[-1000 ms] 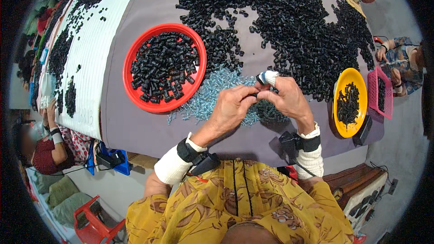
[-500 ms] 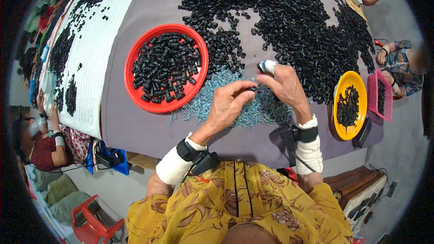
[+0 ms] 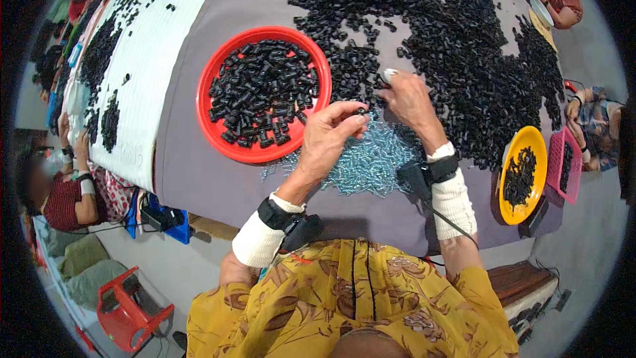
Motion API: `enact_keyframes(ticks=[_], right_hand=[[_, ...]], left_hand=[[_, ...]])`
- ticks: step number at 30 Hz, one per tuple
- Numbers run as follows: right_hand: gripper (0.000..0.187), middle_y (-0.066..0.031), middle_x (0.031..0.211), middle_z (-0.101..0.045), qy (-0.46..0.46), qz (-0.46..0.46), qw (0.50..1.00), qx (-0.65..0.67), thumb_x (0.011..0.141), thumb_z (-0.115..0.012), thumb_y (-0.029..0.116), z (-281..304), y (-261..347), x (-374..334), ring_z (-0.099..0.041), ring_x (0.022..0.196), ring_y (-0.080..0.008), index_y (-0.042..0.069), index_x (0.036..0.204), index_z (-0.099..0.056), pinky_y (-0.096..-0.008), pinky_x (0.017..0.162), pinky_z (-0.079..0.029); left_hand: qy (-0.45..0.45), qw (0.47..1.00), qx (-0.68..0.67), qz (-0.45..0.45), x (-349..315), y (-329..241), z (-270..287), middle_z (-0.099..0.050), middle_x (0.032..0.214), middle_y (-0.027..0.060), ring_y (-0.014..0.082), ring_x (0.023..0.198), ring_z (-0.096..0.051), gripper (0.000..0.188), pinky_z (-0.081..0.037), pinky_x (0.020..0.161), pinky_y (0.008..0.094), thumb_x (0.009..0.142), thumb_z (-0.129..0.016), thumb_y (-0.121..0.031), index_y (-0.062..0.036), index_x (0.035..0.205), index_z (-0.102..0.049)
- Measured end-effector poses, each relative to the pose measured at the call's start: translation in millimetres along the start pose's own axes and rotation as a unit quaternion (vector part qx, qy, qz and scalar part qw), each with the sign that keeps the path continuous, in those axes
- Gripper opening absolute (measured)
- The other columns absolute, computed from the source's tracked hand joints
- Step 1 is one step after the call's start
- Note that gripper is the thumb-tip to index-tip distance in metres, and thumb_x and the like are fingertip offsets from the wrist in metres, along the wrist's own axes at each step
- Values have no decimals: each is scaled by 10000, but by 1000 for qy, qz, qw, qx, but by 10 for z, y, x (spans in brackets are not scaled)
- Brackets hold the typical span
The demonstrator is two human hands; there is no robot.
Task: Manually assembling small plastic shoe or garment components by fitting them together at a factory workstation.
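Note:
My left hand pinches a small black plastic piece between thumb and fingertips, just right of a red plate heaped with similar pieces. To its right, my right hand is curled, a white covering on one fingertip. Something dark shows at those fingertips, too small to make out against the black pieces behind. The hands are apart. Below them spreads a pile of small, clear bluish pieces. A large heap of black pieces lies beyond my right hand.
At the right edge stand a yellow plate and a pink basket with black bits inside. More black pieces lie on the white cloth to the left. Other people sit around the table; a red chair is at lower left.
The view has shifted, so the table's things sit farther right. My right hand has moved away from the left, toward the black heap. My left hand still pinches the black piece.

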State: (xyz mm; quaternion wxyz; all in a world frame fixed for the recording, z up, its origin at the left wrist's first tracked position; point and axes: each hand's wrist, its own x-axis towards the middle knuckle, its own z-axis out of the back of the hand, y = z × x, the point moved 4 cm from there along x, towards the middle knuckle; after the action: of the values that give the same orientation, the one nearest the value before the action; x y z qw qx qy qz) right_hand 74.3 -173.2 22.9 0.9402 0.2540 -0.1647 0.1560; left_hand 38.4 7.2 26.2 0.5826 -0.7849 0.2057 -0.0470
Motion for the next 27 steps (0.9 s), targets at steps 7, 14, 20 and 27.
enact_keyframes(ticks=[7,14,20,27], right_hand=[[195,-167,737,-585,17,-75,985,153,741,-700,127,392,394,-204,-545,711,-348,-10,795,-572,-412,633,-430],[182,-150,765,-580,-6,-7,990,143,742,-687,121,579,624,-314,-541,747,-347,-10,818,-585,-414,660,-446],[176,-153,771,-593,-24,-19,984,178,759,-677,130,712,726,-375,-563,769,-345,-9,822,-589,-402,675,-458],[154,-159,786,-608,-21,-46,990,129,783,-669,125,764,691,-440,-578,750,-348,-11,824,-609,-395,665,-466]], left_hand=[[-1,999,-16,35,25,37,-43,-663,930,110,153,795,-642,214,-544,740,278,892,-590,-68,32,1080,-607],[85,987,-123,52,3,21,-253,-652,956,86,155,822,-635,214,-543,750,298,908,-583,-100,13,1089,-588],[88,985,-139,42,-35,-35,-335,-647,954,84,148,803,-625,193,-531,748,296,897,-573,-68,17,1069,-595],[63,992,-107,-8,-63,-88,-396,-652,902,67,111,768,-618,190,-530,718,256,882,-599,-47,32,1054,-613]])
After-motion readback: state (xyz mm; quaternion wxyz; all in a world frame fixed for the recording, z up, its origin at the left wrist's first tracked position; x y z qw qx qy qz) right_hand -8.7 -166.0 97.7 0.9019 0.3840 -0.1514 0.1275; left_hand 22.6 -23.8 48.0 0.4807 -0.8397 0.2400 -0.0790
